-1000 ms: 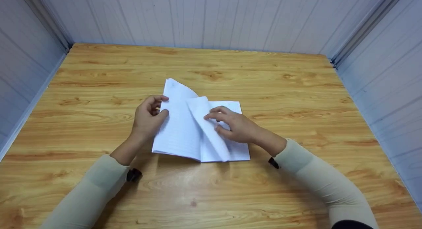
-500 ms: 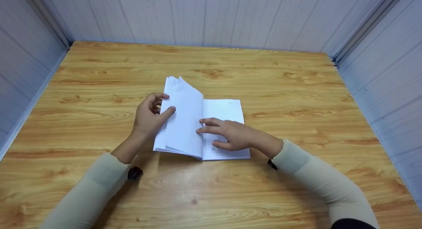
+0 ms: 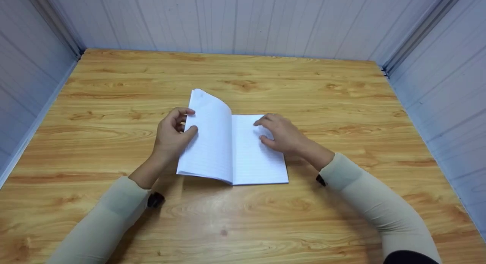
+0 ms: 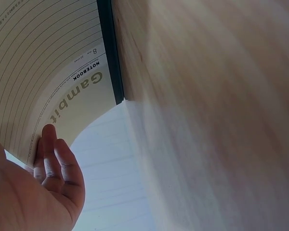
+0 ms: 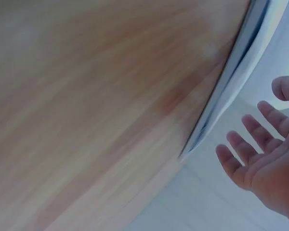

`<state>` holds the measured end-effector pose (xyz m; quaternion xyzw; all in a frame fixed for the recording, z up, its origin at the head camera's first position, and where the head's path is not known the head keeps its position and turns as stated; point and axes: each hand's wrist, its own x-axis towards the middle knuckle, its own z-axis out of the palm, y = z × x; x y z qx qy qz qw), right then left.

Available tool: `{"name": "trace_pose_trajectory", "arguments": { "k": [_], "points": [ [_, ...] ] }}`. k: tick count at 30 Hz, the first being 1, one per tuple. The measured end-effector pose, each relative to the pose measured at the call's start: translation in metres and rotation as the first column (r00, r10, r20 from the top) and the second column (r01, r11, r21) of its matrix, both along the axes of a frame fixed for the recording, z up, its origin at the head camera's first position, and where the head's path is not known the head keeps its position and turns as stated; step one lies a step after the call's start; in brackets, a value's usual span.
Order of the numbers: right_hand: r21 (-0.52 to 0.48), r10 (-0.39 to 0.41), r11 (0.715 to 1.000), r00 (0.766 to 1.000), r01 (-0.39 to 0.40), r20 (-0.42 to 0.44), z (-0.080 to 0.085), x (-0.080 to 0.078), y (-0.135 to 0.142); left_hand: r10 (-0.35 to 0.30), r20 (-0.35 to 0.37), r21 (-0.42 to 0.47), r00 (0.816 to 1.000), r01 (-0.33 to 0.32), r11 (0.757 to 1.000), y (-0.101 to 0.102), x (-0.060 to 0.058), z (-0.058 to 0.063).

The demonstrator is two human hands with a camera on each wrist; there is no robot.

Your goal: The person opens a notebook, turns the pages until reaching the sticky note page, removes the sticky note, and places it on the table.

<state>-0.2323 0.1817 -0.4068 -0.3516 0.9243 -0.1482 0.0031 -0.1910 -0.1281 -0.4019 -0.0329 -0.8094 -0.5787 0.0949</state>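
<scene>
An open notebook with lined white pages lies in the middle of the table in the head view. Its left half is raised off the table and curves upward. My left hand grips that half by the outer edge, thumb on the page and fingers behind. The left wrist view shows the cover, tan with dark lines, the words "Gambit NOTEBOOK" and a dark spine strip. Over the right page hovers my right hand, fingers loosely bent with nothing held. In the right wrist view its fingers are spread beside the notebook's edge.
The notebook rests on a wood-grain table. Pale panelled walls stand at the back and on both sides. A dark wrist device sits below the left sleeve.
The loose leaf in the middle has turned over onto the left stack. My right hand swept left with it, then moved back right and up over the right page. The left hand keeps its grip.
</scene>
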Motion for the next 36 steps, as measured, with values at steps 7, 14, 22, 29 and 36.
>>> {"name": "trace_pose_trajectory", "arguments": {
  "k": [7, 14, 22, 29, 36],
  "points": [
    [0.221, -0.203, 0.959, 0.974, 0.178, 0.098, 0.001, -0.011, 0.018, -0.001, 0.006, -0.002, 1.000, 0.001, 1.000, -0.001, 0.000, 0.000],
    [0.267, -0.249, 0.944, 0.948, 0.192, 0.197, 0.000, -0.010, 0.016, -0.003, 0.002, -0.004, 1.000, 0.003, 1.000, -0.002, 0.000, 0.002],
    [0.109, -0.255, 0.966, 0.934, 0.234, 0.252, -0.001, -0.008, 0.011, -0.009, 0.007, 0.010, 1.000, 0.009, 1.000, -0.002, 0.001, 0.001],
    [0.045, -0.236, 0.972, 0.938, 0.232, 0.254, -0.002, -0.008, 0.009, -0.006, 0.016, 0.017, 1.000, 0.006, 1.000, -0.001, 0.001, 0.002],
    [-0.084, -0.252, 0.954, 0.921, 0.288, 0.296, 0.002, -0.005, 0.009, -0.013, 0.012, 0.025, 1.000, 0.013, 1.000, 0.001, -0.001, 0.002]
  ]
}}
